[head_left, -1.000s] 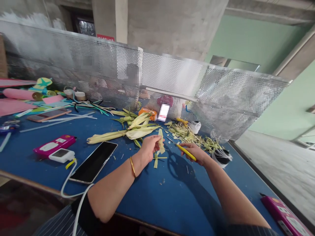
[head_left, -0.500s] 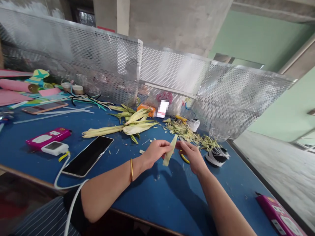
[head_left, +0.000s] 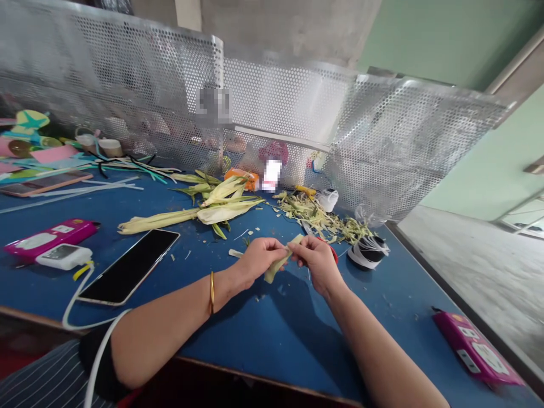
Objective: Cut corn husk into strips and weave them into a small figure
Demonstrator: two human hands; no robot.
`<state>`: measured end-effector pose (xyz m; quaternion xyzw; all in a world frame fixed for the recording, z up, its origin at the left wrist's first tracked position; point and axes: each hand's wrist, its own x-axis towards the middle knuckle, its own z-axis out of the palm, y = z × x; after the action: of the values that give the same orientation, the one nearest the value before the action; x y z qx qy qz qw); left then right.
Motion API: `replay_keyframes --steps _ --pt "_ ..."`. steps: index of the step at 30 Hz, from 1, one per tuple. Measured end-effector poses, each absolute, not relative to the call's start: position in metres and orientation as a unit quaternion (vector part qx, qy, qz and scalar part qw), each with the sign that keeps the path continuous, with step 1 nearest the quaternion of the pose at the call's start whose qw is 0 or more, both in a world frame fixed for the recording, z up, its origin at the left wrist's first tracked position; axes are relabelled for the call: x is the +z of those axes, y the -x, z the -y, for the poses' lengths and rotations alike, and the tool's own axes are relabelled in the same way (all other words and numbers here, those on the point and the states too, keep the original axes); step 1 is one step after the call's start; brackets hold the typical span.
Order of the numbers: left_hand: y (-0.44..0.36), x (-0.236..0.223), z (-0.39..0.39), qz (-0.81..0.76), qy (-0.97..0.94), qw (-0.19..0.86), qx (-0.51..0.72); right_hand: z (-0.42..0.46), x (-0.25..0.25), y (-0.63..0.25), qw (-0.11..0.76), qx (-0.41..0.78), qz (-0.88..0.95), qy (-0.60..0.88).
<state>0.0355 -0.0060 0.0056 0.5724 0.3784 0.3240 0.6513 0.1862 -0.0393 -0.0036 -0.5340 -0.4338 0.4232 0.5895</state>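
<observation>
A pale green strip of corn husk is stretched at a slant between my two hands, above the blue table. My left hand pinches it around its middle, thumb on top. Close by, my right hand has thumb and fingers closed on the husk near its upper end. Behind the right hand shows part of a red curved handle, mostly hidden. A bundle of corn husks lies farther back on the left, and a heap of husk scraps lies beyond my hands.
On the left lie a black-screened phone, a magenta device and a white box with a cable. A ribbon spool stands right of my hands. Another magenta device lies front right. Perforated metal panels border the table's back.
My right hand has come in to the husk strip and now pinches its upper part. The strip leans over more. The whole view has shifted slightly, moving the table items left.
</observation>
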Motion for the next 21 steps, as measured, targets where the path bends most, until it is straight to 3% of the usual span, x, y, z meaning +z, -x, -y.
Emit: replay_keyframes --steps 10,16,21 --pt "-0.038 0.0 0.01 -0.409 -0.624 0.584 0.319 0.04 -0.007 -0.187 0.562 0.507 0.398 0.519" --pt "-0.038 -0.01 0.005 -0.434 -0.684 0.478 0.339 0.041 -0.009 -0.186 0.559 0.489 0.408 0.531" --pt "-0.039 -0.015 0.002 -0.439 -0.675 0.49 0.334 0.039 -0.009 -0.186 0.567 0.467 0.414 0.538"
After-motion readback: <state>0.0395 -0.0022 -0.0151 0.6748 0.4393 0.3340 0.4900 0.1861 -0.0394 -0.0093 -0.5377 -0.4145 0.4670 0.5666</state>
